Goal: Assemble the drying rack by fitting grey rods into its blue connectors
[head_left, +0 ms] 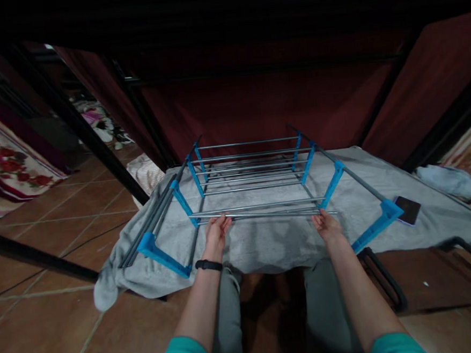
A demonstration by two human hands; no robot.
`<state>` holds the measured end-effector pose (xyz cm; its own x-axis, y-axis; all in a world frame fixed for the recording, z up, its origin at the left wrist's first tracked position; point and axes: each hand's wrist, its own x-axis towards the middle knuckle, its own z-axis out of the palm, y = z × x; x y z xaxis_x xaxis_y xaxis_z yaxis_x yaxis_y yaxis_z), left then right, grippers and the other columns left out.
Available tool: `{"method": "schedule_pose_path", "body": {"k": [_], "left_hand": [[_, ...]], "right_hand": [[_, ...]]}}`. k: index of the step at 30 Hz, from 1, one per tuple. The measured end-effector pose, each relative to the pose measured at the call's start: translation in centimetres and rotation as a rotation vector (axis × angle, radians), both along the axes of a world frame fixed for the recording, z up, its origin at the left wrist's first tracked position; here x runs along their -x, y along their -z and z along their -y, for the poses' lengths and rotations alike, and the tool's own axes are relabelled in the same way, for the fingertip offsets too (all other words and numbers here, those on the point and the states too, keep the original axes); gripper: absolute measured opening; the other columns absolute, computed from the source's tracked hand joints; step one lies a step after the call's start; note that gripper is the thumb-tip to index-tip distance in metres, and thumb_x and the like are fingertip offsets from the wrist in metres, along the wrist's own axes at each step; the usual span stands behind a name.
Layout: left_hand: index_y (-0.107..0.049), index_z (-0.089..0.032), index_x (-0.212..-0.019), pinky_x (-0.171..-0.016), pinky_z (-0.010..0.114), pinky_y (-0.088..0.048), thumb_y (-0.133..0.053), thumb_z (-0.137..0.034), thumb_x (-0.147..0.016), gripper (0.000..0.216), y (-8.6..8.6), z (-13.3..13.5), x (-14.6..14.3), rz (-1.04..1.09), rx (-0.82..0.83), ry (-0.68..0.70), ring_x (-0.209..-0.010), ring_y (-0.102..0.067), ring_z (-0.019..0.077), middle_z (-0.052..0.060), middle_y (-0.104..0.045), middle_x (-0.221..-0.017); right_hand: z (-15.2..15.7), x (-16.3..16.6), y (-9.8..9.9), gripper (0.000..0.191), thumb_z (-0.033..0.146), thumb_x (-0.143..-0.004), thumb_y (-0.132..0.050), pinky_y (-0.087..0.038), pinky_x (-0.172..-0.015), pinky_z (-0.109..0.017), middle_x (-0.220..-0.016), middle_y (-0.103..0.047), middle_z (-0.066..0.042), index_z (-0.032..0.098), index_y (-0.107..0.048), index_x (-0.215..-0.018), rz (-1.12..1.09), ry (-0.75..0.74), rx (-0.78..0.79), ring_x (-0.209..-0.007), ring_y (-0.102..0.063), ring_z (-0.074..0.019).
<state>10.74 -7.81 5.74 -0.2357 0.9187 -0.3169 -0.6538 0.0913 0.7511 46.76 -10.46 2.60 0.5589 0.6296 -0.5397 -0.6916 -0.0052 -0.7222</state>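
A partly assembled rack of thin metal rods (256, 188) and blue plastic brackets (308, 163) lies on a grey cloth (260, 244). At its near side, my left hand (217, 234) is closed with thumb and fingers on thin metal rods (270, 214), near their left end. My right hand (328, 227) pinches the same rods toward the right end, beside a blue bracket (332, 185). These rods lie close together, crossing at a slight angle; how many each hand holds I cannot tell. Two larger blue end brackets (164, 255) stand nearest me, left and right.
Several loose grey tubes (150, 223) lie at the left on the cloth. A dark phone (408, 210) rests at the right. Black metal posts (74, 123) and a dark red curtain (271, 104) stand behind. A brown board with black handles (432, 281) is at lower right.
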Motion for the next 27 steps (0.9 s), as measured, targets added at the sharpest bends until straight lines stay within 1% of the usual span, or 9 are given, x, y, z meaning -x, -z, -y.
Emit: {"method": "schedule_pose_path", "body": {"k": [4, 8, 13, 16, 21, 27], "left_hand": [[-0.057, -0.015, -0.073, -0.063, 0.022, -0.057, -0.070, -0.004, -0.078, 0.018, 0.2, 0.1, -0.1, -0.003, 0.008, -0.012, -0.064, -0.070, 0.0131, 0.003, -0.068, -0.070], [-0.056, -0.015, -0.072, -0.062, 0.022, -0.056, -0.074, -0.008, -0.076, 0.020, 0.5, 0.2, -0.1, -0.007, 0.013, -0.025, -0.066, -0.070, 0.0142, 0.003, -0.067, -0.069], [-0.060, -0.014, -0.076, -0.064, 0.022, -0.055, -0.077, -0.008, -0.074, 0.018, 0.7, 0.5, -0.1, 0.006, 0.008, 0.014, -0.066, -0.070, 0.0137, 0.004, -0.068, -0.072], [-0.063, -0.013, -0.080, -0.067, 0.024, -0.056, -0.074, -0.004, -0.075, 0.015, 0.7, 0.6, -0.2, 0.025, 0.009, 0.027, -0.067, -0.070, 0.0142, 0.006, -0.069, -0.075], [-0.063, -0.013, -0.086, -0.073, 0.027, -0.058, -0.070, 0.000, -0.076, 0.018, 0.7, 0.8, -0.1, 0.059, 0.011, 0.035, -0.072, -0.070, 0.0142, 0.010, -0.073, -0.085], [-0.062, -0.014, -0.091, -0.078, 0.028, -0.057, -0.068, 0.000, -0.077, 0.021, 0.6, 0.8, -0.1, 0.079, -0.026, 0.061, -0.078, -0.070, 0.0141, 0.009, -0.074, -0.091]], "right_hand": [[0.0, -0.1, 0.0, 0.012, 0.010, -0.086, -0.055, -0.059, -0.068, -0.017, -0.076, -0.060, 0.003, 0.019, -0.056, -0.078, -0.016, -0.048, -0.006, -0.065, -0.061, -0.0055], [-0.1, -0.2, 0.3, 0.014, 0.008, -0.087, -0.051, -0.059, -0.071, -0.017, -0.081, -0.063, 0.001, 0.019, -0.058, -0.080, -0.020, -0.081, -0.045, -0.071, -0.064, -0.0061], [-0.3, -0.4, 1.1, 0.014, 0.006, -0.085, -0.055, -0.059, -0.072, -0.018, -0.080, -0.062, 0.001, 0.019, -0.058, -0.079, -0.005, -0.084, -0.055, -0.071, -0.064, -0.0064], [-0.3, -0.6, 1.4, 0.017, 0.004, -0.084, -0.052, -0.060, -0.071, -0.019, -0.082, -0.063, 0.001, 0.019, -0.058, -0.080, 0.002, -0.090, -0.052, -0.073, -0.065, -0.0069], [-0.4, -0.7, 1.7, 0.026, -0.003, -0.081, -0.047, -0.060, -0.070, -0.019, -0.084, -0.065, 0.001, 0.020, -0.059, -0.079, 0.001, -0.097, -0.058, -0.075, -0.065, -0.0071], [-0.6, -0.7, 2.0, 0.025, -0.001, -0.082, -0.047, -0.060, -0.070, -0.020, -0.085, -0.066, 0.001, 0.020, -0.059, -0.077, 0.002, -0.088, -0.064, -0.077, -0.065, -0.0075]]}}
